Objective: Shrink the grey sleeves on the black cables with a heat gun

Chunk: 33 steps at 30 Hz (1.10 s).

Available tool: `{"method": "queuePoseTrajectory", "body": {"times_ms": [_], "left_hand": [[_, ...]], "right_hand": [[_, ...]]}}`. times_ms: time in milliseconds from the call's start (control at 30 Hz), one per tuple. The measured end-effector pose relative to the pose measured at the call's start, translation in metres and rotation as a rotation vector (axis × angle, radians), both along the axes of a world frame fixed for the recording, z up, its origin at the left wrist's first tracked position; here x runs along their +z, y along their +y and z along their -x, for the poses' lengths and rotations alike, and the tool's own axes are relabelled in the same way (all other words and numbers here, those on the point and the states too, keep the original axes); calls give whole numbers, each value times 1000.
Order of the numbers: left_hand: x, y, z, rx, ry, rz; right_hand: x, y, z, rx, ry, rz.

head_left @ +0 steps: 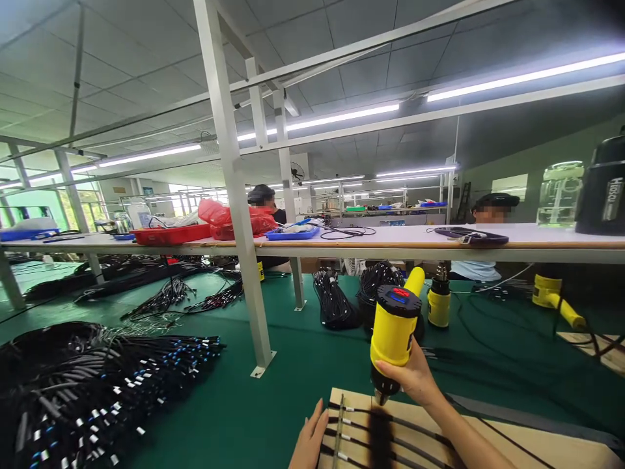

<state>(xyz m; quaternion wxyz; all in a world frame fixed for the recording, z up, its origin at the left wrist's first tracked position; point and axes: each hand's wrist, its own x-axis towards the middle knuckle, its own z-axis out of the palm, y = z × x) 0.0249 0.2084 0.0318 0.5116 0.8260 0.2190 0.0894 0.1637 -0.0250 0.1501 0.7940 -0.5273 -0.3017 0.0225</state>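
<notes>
My right hand is wrapped round a yellow and black heat gun, its nozzle pointing down at a light wooden board. Several black cables lie side by side across that board, with white sleeves near their left ends. A thin metal bar crosses the cables at the left. Under the nozzle is a dark scorched-looking strip. My left hand rests at the board's left edge, its fingers stretched out beside the cable ends and holding nothing that I can see.
A large heap of black cables covers the bench at left. Behind the board are cable bundles and another heat gun; a third yellow one lies at right. A metal post supports the shelf. Two people are beyond.
</notes>
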Motion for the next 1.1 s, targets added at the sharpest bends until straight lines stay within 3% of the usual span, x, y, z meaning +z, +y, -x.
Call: {"method": "queuePoseTrajectory", "body": {"times_ms": [167,267,467,1100], "left_hand": [[-5,0,-10,-9,-106,138],[-3,-4,-11,-31,-96,113],[2,-12,-12,-53,-31,-32],[-5,-10,-14,-16,49,-64]], "right_hand": [[-11,-5,-9,-148,8,54],[-14,-6,-11,-199,18,108],[-25,-7,-16,-146,42,132],[-36,-7,-24,-163,8,137]]}}
